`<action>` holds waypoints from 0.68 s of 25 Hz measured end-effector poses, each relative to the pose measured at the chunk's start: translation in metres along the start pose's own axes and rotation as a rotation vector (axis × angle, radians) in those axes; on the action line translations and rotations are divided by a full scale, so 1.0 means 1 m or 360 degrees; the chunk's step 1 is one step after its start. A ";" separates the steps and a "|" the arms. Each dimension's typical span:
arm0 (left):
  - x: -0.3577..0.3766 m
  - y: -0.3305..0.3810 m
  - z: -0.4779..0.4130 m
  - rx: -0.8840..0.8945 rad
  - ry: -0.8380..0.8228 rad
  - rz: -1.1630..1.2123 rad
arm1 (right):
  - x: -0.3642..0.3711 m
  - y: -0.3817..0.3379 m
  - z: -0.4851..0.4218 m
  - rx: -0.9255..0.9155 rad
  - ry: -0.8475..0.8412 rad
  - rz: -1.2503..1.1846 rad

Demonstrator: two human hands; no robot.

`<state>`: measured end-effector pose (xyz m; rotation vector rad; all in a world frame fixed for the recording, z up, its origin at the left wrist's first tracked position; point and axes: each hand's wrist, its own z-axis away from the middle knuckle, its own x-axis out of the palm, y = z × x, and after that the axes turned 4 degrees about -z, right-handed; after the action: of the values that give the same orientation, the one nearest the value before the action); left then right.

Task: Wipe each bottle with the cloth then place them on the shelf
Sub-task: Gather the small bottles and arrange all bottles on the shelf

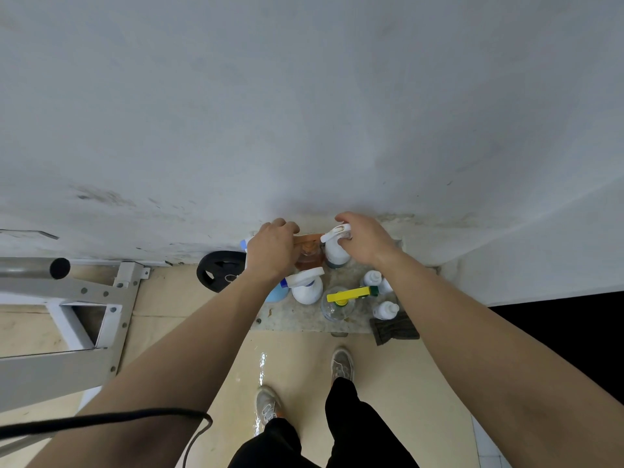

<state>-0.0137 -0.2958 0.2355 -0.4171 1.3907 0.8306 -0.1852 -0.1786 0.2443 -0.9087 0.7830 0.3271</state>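
Observation:
My left hand (pixel 271 246) is curled around an orange-topped spray bottle (pixel 309 251) at the back of a low stone shelf (pixel 297 319) against the wall. My right hand (pixel 363 239) grips the white trigger head of a white spray bottle (pixel 334 253) beside it. In front stand a white spray bottle with a white trigger (pixel 307 287), a blue bottle (pixel 277 292), a clear bottle with a yellow trigger (pixel 339 304), and small white bottles (pixel 386 310). A dark cloth (pixel 393 327) lies at the shelf's front right corner, apart from both hands.
A black weight plate (pixel 219 270) leans on the wall left of the shelf. A grey metal frame with a tube (pixel 84 298) fills the left side. A black cable (pixel 135 417) crosses the lower left. My feet (pixel 341 364) stand on a wet tan floor.

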 end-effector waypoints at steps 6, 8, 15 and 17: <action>-0.007 0.003 0.009 0.0072 -0.0035 0.0059 | -0.006 0.000 0.003 -0.0103 0.0045 0.0011; -0.007 0.002 0.009 0.0090 -0.0045 0.0053 | -0.011 -0.001 0.002 -0.0136 0.0016 0.0050; -0.004 0.004 0.010 0.0067 -0.0063 0.0048 | -0.005 0.002 0.005 -0.0079 0.0018 -0.0027; -0.007 0.007 0.015 0.0063 -0.0033 0.0074 | -0.003 0.001 0.010 -0.0018 0.0012 -0.0140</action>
<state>-0.0083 -0.2832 0.2463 -0.3459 1.3996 0.8413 -0.1830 -0.1693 0.2493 -0.9527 0.7462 0.2515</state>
